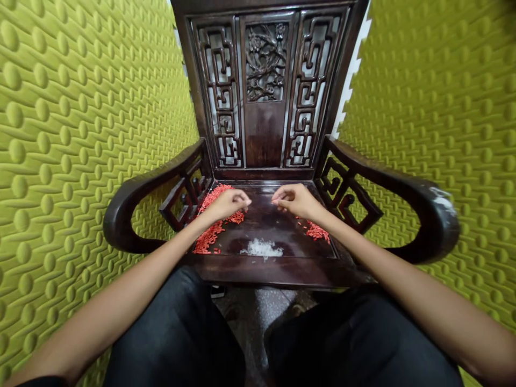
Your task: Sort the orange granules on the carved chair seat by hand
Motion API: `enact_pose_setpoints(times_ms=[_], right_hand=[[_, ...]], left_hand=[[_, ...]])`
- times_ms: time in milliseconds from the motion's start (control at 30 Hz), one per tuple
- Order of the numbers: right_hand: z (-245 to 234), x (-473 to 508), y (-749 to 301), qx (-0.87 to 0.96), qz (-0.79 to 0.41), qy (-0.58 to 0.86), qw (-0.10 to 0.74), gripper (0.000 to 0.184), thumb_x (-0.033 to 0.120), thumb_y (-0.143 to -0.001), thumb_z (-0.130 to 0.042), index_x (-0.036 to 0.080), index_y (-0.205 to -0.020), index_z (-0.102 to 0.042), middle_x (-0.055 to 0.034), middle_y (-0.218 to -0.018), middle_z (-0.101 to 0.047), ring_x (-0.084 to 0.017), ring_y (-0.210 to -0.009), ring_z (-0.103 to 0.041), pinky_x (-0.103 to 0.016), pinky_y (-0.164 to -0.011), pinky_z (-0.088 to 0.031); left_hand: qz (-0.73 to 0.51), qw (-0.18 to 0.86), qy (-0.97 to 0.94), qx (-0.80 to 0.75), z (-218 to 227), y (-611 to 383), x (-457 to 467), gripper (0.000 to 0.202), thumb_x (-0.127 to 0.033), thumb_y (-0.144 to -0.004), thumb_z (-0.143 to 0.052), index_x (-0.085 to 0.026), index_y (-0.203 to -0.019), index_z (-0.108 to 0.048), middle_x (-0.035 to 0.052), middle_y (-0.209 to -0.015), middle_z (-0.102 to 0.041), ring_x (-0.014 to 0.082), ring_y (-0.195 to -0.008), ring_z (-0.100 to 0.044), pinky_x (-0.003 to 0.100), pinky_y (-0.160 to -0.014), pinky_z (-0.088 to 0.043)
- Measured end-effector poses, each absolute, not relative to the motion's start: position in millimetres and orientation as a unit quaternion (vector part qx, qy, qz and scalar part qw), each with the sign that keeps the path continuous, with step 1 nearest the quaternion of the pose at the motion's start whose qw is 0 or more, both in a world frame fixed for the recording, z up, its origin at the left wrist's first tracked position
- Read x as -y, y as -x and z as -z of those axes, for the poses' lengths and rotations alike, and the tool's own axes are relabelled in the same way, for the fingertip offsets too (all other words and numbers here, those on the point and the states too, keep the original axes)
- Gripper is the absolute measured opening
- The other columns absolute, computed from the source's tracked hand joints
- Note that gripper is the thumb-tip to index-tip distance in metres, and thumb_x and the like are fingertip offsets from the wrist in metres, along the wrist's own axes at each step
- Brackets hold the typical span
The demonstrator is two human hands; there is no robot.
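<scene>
Both hands hover over the dark wooden chair seat (264, 223), a gap between them. My left hand (231, 204) has its fingers curled in a pinch beside a large spread of small red pieces (208, 239), partly covering it. Thumb and fingertips of my right hand (296, 200) are also pinched together, above and behind a smaller heap of red pieces (318, 233). Anything between either hand's fingertips is too small to make out. Nearer the front edge lies a little pile of clear whitish bits (263, 248).
The chair's carved backrest (264, 134) rises behind the seat. A curved left armrest (121, 209) and right armrest (439, 215) flank it. Green textured padding (80, 118) covers both sides. My dark-clothed knees are in front, with the floor (274, 309) between them.
</scene>
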State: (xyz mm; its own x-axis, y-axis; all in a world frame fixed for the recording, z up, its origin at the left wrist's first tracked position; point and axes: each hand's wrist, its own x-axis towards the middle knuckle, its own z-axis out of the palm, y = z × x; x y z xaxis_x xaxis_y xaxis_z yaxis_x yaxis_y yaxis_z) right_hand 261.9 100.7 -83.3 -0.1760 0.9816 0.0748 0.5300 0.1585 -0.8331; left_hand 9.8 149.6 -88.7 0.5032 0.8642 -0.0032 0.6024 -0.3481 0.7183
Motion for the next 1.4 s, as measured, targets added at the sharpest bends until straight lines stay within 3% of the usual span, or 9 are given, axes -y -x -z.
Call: enact_pose_setpoints(times_ms=[133, 300, 367, 667, 767, 900, 1100, 1200, 1400], right_hand=[[113.0, -117.8, -290.2, 0.667, -0.321, 0.640, 0.206, 0.006, 0.014, -0.088, -0.071, 0.010, -0.091, -0.074, -0.0052, -0.081, -0.073, -0.013, -0.070, -0.067, -0.025, -0.066, -0.055], [132.4, -123.6, -324.5, 0.602, -0.256, 0.750, 0.093, 0.033, 0.037, -0.099, -0.066, 0.017, -0.126, -0.065, -0.0098, -0.127, -0.067, -0.023, -0.109, -0.068, -0.043, -0.092, -0.060], [134.7, -122.6, -334.0, 0.581, -0.228, 0.778, 0.073, 0.037, 0.038, -0.100, -0.065, 0.019, -0.131, -0.063, -0.0109, -0.133, -0.064, -0.024, -0.114, -0.067, -0.045, -0.096, -0.059], [135.7, -122.1, -333.0, 0.626, -0.195, 0.748, 0.103, 0.027, 0.036, -0.100, -0.066, 0.017, -0.119, -0.068, -0.0085, -0.119, -0.070, -0.020, -0.102, -0.069, -0.040, -0.088, -0.061], [135.5, -124.2, -316.9, 0.667, -0.224, 0.700, 0.121, 0.018, 0.018, -0.095, -0.067, 0.011, -0.112, -0.071, -0.0097, -0.106, -0.074, -0.018, -0.094, -0.071, -0.032, -0.084, -0.058], [138.9, -119.0, -287.7, 0.739, -0.286, 0.596, 0.127, 0.026, 0.001, -0.086, -0.063, 0.012, -0.106, -0.076, -0.0068, -0.094, -0.079, -0.014, -0.085, -0.072, -0.021, -0.075, -0.052], [156.2, -101.9, -244.8, 0.809, -0.325, 0.483, 0.077, 0.016, 0.014, -0.078, -0.078, 0.017, -0.094, -0.079, -0.0012, -0.083, -0.076, -0.012, -0.075, -0.066, -0.019, -0.068, -0.044], [168.2, -96.1, -230.1, 0.820, -0.310, 0.477, 0.061, 0.023, 0.021, -0.073, -0.085, 0.018, -0.094, -0.079, -0.0021, -0.088, -0.075, -0.013, -0.075, -0.062, -0.020, -0.063, -0.039], [176.7, -88.2, -217.6, 0.826, -0.301, 0.475, 0.038, 0.020, 0.003, -0.073, -0.067, 0.016, -0.083, -0.077, -0.0013, -0.075, -0.072, -0.011, -0.064, -0.058, -0.019, -0.056, -0.033]], left_hand=[[-0.126, 0.263, -0.798, -0.528, 125.1, 0.4, -170.4, 0.012, -0.028, -0.077, -0.074, -0.017, -0.081, -0.070, 0.0047, -0.078, -0.075, 0.0199, -0.077, -0.069, 0.027, -0.071, -0.049], [-0.048, 0.194, -0.806, -0.558, 154.0, -4.1, -171.4, 0.014, -0.028, -0.074, -0.079, -0.020, -0.080, -0.070, 0.0045, -0.082, -0.076, 0.0231, -0.089, -0.071, 0.027, -0.075, -0.047], [-0.023, 0.182, -0.812, -0.555, 158.6, -5.4, -171.6, 0.015, -0.026, -0.074, -0.082, -0.019, -0.080, -0.070, 0.0054, -0.085, -0.076, 0.0239, -0.094, -0.071, 0.028, -0.079, -0.049], [0.054, 0.163, -0.828, -0.534, 156.6, -3.3, -165.7, 0.025, -0.037, -0.098, -0.066, -0.014, -0.109, -0.070, 0.0082, -0.114, -0.072, 0.0227, -0.108, -0.069, 0.045, -0.096, -0.057], [0.067, 0.157, -0.827, -0.536, 155.8, -5.1, -165.3, 0.028, -0.037, -0.098, -0.066, -0.014, -0.115, -0.069, 0.0089, -0.117, -0.070, 0.0233, -0.108, -0.069, 0.044, -0.095, -0.058], [0.077, 0.150, -0.829, -0.533, 160.1, -7.8, -167.9, 0.028, -0.036, -0.098, -0.067, -0.015, -0.117, -0.068, 0.0091, -0.119, -0.070, 0.0233, -0.108, -0.069, 0.044, -0.094, -0.058], [0.069, 0.136, -0.835, -0.528, 161.7, -13.3, -169.3, 0.026, -0.035, -0.098, -0.067, -0.016, -0.114, -0.069, 0.0090, -0.118, -0.070, 0.0231, -0.110, -0.068, 0.044, -0.096, -0.058], [0.059, 0.140, -0.836, -0.528, 156.8, -15.0, -168.9, 0.023, -0.035, -0.098, -0.067, -0.015, -0.110, -0.070, 0.0080, -0.113, -0.072, 0.0220, -0.106, -0.069, 0.043, -0.095, -0.058], [0.022, 0.171, -0.835, -0.523, 148.9, -14.0, -166.9, 0.021, -0.034, -0.097, -0.068, -0.014, -0.094, -0.071, 0.0052, -0.097, -0.074, 0.0194, -0.094, -0.071, 0.041, -0.091, -0.058]])
